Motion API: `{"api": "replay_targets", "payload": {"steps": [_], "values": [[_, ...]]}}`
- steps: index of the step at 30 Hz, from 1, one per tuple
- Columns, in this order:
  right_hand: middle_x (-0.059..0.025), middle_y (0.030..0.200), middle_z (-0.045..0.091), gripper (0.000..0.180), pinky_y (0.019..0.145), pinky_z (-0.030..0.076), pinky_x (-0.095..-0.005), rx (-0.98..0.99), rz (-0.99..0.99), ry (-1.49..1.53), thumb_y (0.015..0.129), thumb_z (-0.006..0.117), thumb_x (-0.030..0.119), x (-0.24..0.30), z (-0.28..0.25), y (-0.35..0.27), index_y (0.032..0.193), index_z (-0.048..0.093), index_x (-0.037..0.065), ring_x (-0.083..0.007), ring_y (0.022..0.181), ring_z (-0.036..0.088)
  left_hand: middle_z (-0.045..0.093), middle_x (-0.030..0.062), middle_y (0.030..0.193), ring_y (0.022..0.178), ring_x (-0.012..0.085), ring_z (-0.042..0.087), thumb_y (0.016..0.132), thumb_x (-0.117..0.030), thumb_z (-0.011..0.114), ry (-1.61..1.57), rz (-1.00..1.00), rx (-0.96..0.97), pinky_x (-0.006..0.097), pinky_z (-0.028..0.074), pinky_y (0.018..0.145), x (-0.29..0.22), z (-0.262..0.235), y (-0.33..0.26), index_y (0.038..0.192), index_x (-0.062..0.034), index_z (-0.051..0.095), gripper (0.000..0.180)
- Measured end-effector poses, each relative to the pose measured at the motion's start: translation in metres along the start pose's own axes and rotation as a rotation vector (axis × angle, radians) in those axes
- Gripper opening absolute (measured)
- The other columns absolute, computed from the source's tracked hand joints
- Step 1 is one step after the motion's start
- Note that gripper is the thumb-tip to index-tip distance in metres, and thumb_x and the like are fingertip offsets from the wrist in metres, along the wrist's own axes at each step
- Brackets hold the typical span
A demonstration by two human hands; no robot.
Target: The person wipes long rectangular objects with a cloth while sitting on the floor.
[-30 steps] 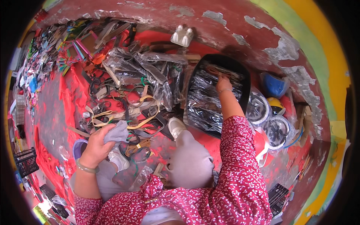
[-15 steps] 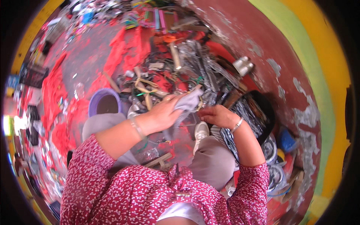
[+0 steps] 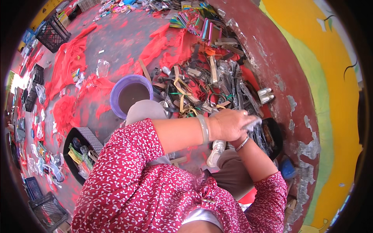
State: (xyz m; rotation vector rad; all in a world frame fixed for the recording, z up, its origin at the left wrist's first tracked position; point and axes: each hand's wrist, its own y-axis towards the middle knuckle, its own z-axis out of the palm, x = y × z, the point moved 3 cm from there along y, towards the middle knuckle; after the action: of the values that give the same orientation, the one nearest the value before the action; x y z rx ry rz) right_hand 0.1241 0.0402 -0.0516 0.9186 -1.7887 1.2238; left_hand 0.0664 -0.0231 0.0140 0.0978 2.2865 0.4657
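My left hand (image 3: 228, 124) is closed on a wet-looking grey cloth (image 3: 253, 123), whose end sticks out past the fingers. It lies across my right hand (image 3: 241, 141), so most of the right hand and its fingers are hidden and I cannot see what they hold. Both hands are in front of me, above my shoe (image 3: 216, 153). Beyond them spreads a heap of beige and dark straps (image 3: 180, 87) mixed with clear plastic wrap (image 3: 229, 73). A purple bucket (image 3: 115, 93) of murky liquid stands left of the heap, by my knee.
At my right is a black bin (image 3: 275, 134) with plastic-wrapped things, and a blue object (image 3: 287, 167) near the peeling red wall (image 3: 289, 83). A black basket (image 3: 74, 161) of goods stands at my left. Torn red sheeting (image 3: 70, 58) covers parts of the floor; an empty-looking black crate (image 3: 53, 34) lies far left.
My left hand has moved right with the grey cloth and now crosses over my right hand. The view has turned, bringing the whole purple bucket into sight.
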Motion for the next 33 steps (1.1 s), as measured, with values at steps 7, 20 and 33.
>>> {"api": "replay_targets", "payload": {"steps": [7,20,33], "values": [[-0.0047,0.086,0.060,0.014,0.069,0.047,-0.0320,-0.134,-0.016,0.264,0.086,0.051,0.012,0.025,0.002,-0.014,0.098,0.057,0.008,-0.0178,0.079,0.059,0.054,0.0099,0.086,0.077,0.0249,0.057,0.074,-0.019,0.060,0.080,0.428,0.017,0.037,0.050,0.061,-0.021,0.005,-0.040,0.121,-0.0073,0.050,0.050],[-0.0075,0.083,0.059,0.012,0.072,0.047,-0.0347,-0.451,-0.318,0.241,0.085,0.051,0.019,0.054,-0.078,-0.030,0.086,0.058,0.009,-0.0235,0.080,0.058,0.063,0.0128,0.080,0.082,0.0319,0.061,0.069,-0.016,0.061,0.335,-0.115,0.741,0.042,0.049,0.065,0.123,0.096,-0.124,0.082,-0.0057,0.063,0.017],[-0.0053,0.096,0.058,0.024,0.084,0.043,-0.0370,-0.400,-0.339,1.242,0.092,0.044,0.030,-0.021,-0.135,-0.046,0.099,0.055,0.009,-0.0213,0.092,0.055,0.032,0.0135,0.139,0.108,0.0293,0.052,0.074,-0.008,0.061,0.551,-0.782,0.657,0.041,0.043,0.085,0.287,0.126,-0.149,0.137,-0.0114,0.029,0.070]]}}
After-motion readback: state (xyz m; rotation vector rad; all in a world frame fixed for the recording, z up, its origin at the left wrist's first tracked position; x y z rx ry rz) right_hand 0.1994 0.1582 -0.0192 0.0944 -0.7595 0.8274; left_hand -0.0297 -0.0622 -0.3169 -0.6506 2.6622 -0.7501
